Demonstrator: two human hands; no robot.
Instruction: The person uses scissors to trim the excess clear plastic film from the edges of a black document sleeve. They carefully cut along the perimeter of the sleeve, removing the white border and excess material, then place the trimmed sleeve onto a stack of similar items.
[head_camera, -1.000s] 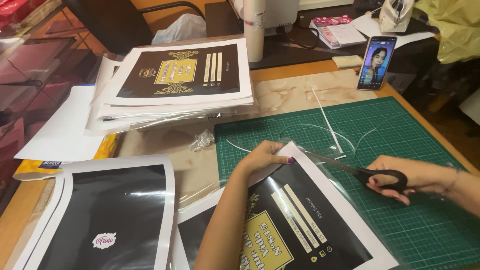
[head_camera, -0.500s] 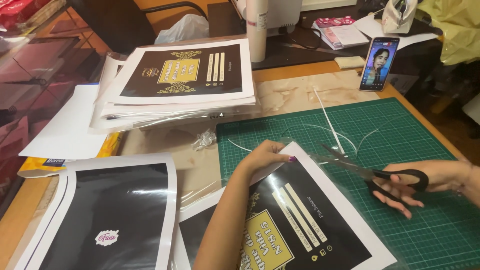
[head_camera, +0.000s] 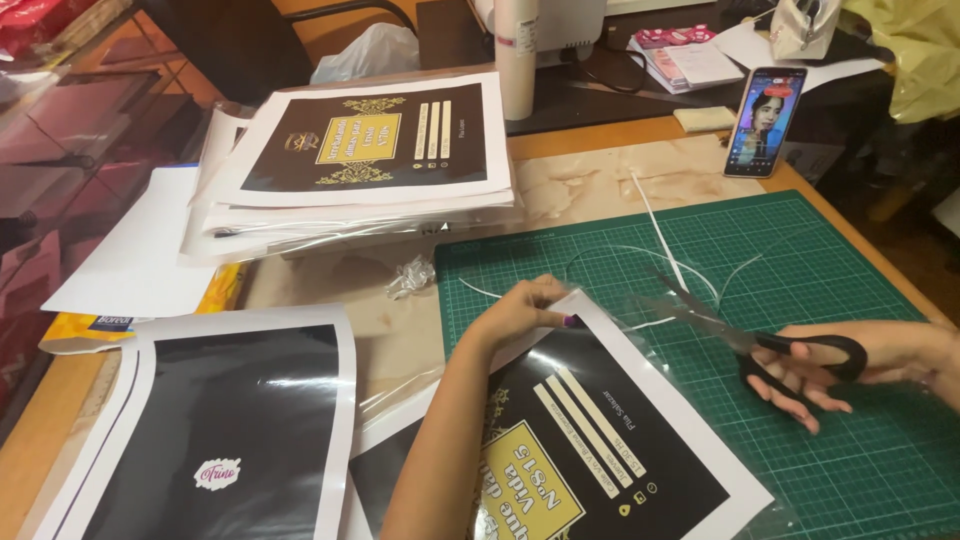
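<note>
1 glossy black printed sheet (head_camera: 600, 440), thin, floppy and slick by my judgement, lies under my left hand (head_camera: 520, 312) pinching its top corner, while my right hand (head_camera: 880, 360) beside it grips open scissors (head_camera: 760, 340).

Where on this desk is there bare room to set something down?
Bare green cutting mat lies between the phone and the scissors, crossed only by thin white strips. It is crowded left: the stacked prints and black sheet.
</note>
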